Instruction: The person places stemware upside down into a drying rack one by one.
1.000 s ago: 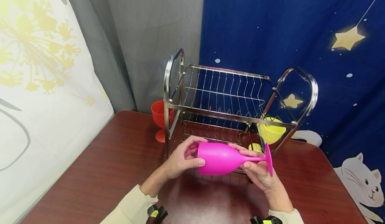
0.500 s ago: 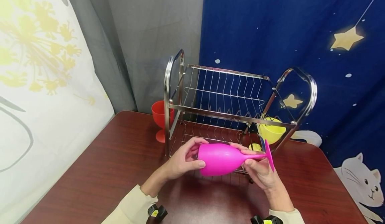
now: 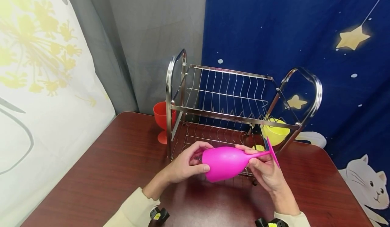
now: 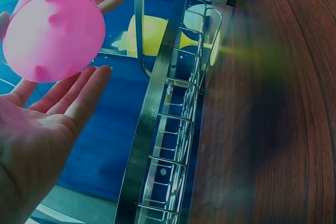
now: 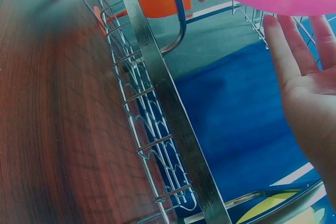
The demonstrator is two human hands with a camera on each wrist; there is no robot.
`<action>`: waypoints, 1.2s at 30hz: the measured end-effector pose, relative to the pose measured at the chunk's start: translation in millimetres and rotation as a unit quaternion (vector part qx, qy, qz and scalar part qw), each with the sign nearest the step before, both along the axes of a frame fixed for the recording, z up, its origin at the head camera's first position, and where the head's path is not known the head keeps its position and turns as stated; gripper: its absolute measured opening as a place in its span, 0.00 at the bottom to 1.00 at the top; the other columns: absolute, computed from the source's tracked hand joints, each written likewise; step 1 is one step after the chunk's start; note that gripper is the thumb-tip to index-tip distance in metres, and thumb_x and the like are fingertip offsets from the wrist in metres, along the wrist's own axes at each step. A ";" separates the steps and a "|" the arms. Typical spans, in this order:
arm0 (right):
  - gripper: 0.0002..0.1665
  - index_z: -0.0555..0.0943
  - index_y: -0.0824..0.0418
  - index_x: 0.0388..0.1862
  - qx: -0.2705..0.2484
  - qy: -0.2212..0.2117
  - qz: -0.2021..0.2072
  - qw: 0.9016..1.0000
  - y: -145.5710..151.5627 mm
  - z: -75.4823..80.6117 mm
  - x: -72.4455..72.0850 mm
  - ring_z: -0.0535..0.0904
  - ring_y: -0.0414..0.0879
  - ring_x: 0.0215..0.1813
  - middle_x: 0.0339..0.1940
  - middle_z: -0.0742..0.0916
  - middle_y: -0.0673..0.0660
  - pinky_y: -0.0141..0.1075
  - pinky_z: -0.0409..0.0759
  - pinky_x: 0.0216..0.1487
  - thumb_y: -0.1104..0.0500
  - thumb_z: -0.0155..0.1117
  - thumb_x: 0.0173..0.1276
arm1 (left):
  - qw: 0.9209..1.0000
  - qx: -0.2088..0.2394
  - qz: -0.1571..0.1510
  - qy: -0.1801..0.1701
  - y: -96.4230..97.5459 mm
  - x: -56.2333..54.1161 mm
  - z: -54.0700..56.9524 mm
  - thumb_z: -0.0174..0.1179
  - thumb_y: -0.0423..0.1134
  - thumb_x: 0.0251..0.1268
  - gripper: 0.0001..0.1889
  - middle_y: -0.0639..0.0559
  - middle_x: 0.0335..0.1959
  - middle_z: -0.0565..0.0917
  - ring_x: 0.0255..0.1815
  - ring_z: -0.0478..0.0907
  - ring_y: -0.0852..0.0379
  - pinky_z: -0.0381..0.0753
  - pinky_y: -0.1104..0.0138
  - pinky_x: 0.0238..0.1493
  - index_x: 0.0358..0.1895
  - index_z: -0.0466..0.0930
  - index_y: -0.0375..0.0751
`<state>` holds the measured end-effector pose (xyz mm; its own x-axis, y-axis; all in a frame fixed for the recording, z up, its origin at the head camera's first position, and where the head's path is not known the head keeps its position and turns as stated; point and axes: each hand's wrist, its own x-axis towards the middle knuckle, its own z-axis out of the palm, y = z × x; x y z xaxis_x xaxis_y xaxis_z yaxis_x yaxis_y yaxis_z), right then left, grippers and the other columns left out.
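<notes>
A bright pink plastic goblet [image 3: 226,163] lies nearly sideways in the air between both hands, its mouth to the left and its foot to the right, slightly raised. My left hand [image 3: 186,164] holds the rim end, thumb at the near side and fingers at the far side. Around the stem, close under the bowl, my right hand [image 3: 265,171] grips with thumb and fingers. In the left wrist view the goblet's mouth [image 4: 52,40] faces the camera, fingers spread beneath it. Behind the hands stands a two-tier chrome dish rack [image 3: 219,115], partly hidden by them.
A red goblet [image 3: 161,116] stands upright by the rack's left side. A yellow goblet [image 3: 276,134] stands by the right side, partly behind the frame. The brown wooden table [image 3: 115,176] carries everything. Grey curtain [image 3: 155,24] and blue star-printed curtain [image 3: 283,34] hang close behind.
The pink goblet has tilted: its foot end has risen and its mouth has dipped slightly. Both hands keep hold of it, shifting a little to the right. The rack and other goblets stay put.
</notes>
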<state>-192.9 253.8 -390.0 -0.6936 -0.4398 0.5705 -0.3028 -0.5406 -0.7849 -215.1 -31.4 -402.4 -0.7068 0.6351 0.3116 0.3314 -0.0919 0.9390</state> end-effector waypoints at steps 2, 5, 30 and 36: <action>0.22 0.76 0.68 0.62 0.002 -0.002 0.000 1.000 0.3 0.5 0.4 0.70 0.58 0.70 0.65 0.77 0.66 0.45 0.74 0.65 0.76 0.47 0.72 | 1.000 -0.009 0.001 0.001 -0.5 0.2 0.3 0.63 0.44 0.63 0.26 0.47 0.59 0.74 0.55 0.79 0.53 0.84 0.63 0.47 0.63 0.66 0.49; 0.23 0.76 0.68 0.62 0.007 -0.005 -0.002 1.000 0.4 1.3 1.0 0.70 0.58 0.70 0.66 0.77 0.66 0.45 0.74 0.64 0.76 0.46 0.72 | 1.000 -0.019 0.005 0.002 -1.4 0.7 0.4 0.63 0.44 0.63 0.26 0.48 0.59 0.74 0.54 0.80 0.52 0.85 0.63 0.46 0.63 0.66 0.50; 0.23 0.74 0.73 0.62 0.041 0.028 -0.050 0.998 3.7 7.9 2.5 0.71 0.60 0.69 0.66 0.76 0.67 0.48 0.76 0.60 0.79 0.44 0.71 | 0.981 -0.027 0.100 0.162 -11.1 3.8 7.3 0.58 0.39 0.68 0.20 0.52 0.58 0.78 0.57 0.76 0.55 0.80 0.57 0.55 0.62 0.73 0.48; 0.21 0.74 0.75 0.61 0.060 0.033 -0.115 0.991 2.4 9.8 3.3 0.73 0.58 0.67 0.64 0.78 0.67 0.48 0.77 0.57 0.79 0.46 0.70 | 0.964 -0.025 0.148 0.221 -14.1 4.7 10.2 0.60 0.36 0.66 0.17 0.54 0.54 0.82 0.58 0.77 0.57 0.75 0.60 0.60 0.58 0.77 0.46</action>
<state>-189.6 256.2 -380.2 -0.7462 -0.3423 0.5710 -0.4599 -0.3549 -0.8139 -210.4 -45.5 -392.2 -0.6636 0.4486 0.5986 0.7055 0.1090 0.7003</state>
